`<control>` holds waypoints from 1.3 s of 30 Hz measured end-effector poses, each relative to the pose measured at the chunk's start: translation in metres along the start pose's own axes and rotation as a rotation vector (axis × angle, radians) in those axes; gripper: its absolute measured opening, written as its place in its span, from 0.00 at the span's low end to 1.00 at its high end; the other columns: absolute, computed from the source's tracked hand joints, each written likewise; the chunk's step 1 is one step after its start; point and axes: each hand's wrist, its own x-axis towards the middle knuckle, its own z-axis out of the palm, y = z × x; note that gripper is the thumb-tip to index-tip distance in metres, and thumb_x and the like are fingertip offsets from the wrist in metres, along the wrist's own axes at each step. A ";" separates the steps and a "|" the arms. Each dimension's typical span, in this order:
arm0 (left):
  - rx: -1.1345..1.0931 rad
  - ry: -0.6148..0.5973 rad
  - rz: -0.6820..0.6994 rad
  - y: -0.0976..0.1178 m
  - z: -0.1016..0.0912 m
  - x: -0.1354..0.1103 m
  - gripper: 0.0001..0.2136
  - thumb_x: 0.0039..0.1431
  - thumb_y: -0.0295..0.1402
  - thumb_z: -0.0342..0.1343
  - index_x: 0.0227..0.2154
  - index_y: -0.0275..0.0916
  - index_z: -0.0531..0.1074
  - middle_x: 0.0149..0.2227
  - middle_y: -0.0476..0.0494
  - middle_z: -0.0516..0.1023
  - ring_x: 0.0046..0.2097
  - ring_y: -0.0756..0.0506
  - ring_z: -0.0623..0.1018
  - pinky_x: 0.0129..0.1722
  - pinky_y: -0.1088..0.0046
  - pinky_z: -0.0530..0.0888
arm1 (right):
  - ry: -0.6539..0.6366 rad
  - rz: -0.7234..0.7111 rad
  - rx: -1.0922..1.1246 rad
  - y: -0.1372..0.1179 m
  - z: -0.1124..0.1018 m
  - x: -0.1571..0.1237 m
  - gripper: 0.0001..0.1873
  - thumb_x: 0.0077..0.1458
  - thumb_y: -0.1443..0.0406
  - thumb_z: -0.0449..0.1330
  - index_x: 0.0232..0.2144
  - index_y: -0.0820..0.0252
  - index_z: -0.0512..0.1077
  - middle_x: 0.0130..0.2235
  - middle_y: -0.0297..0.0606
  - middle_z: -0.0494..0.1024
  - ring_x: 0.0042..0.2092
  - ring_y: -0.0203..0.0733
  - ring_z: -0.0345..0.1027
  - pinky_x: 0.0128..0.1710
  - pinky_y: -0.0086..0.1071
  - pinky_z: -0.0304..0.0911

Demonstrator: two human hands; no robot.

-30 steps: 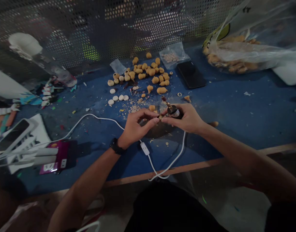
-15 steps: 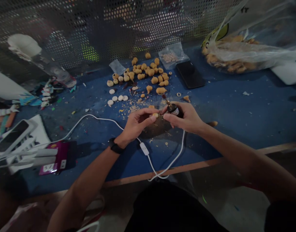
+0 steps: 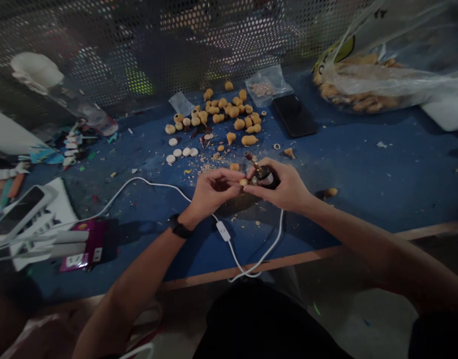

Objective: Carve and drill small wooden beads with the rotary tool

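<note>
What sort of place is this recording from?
Probably a craft workshop: the right hand holds a black tool with a metal tip, pale shavings litter the blue bench, and small gourd-like pieces lie clustered beyond.

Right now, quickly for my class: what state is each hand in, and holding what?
Left hand: closed, pinching a small, rounded, pale tan piece.
Right hand: closed around a black and brass-coloured, cylindrical tool.

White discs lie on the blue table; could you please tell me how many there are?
5: the rear disc; then, in the front row from left, the leftmost disc, second disc, third disc and rightmost disc. Others could be hidden.
</note>
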 end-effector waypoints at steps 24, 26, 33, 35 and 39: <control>-0.142 -0.030 -0.169 0.006 0.004 -0.001 0.16 0.52 0.42 0.75 0.37 0.37 0.82 0.32 0.45 0.86 0.32 0.49 0.85 0.37 0.74 0.82 | -0.017 -0.080 -0.086 0.000 -0.005 0.001 0.09 0.59 0.60 0.67 0.40 0.57 0.81 0.34 0.36 0.85 0.32 0.40 0.77 0.36 0.33 0.71; -0.166 -0.031 -0.175 0.008 0.004 -0.001 0.15 0.50 0.40 0.76 0.36 0.37 0.82 0.31 0.46 0.86 0.32 0.50 0.84 0.37 0.75 0.81 | -0.012 -0.085 -0.091 0.001 -0.005 0.001 0.09 0.59 0.59 0.67 0.40 0.56 0.81 0.34 0.36 0.85 0.32 0.40 0.77 0.36 0.33 0.71; -0.167 -0.020 -0.182 0.007 0.004 -0.001 0.16 0.46 0.35 0.78 0.39 0.41 0.85 0.36 0.46 0.86 0.36 0.51 0.83 0.42 0.75 0.80 | -0.006 -0.081 -0.111 0.006 -0.004 -0.001 0.12 0.56 0.57 0.70 0.41 0.54 0.79 0.38 0.36 0.86 0.38 0.44 0.80 0.43 0.37 0.73; -0.166 -0.031 -0.184 0.007 0.004 -0.001 0.15 0.46 0.36 0.78 0.38 0.42 0.86 0.36 0.47 0.86 0.36 0.51 0.83 0.42 0.75 0.79 | -0.012 -0.082 -0.112 0.006 -0.004 -0.001 0.12 0.56 0.57 0.70 0.41 0.54 0.79 0.38 0.36 0.86 0.38 0.44 0.81 0.43 0.38 0.73; -0.149 -0.039 -0.191 0.007 0.003 -0.002 0.14 0.51 0.40 0.76 0.38 0.40 0.86 0.35 0.45 0.86 0.34 0.50 0.81 0.41 0.73 0.79 | 0.000 -0.088 -0.118 0.004 -0.003 -0.001 0.11 0.57 0.56 0.69 0.40 0.54 0.79 0.37 0.36 0.86 0.36 0.43 0.79 0.40 0.36 0.73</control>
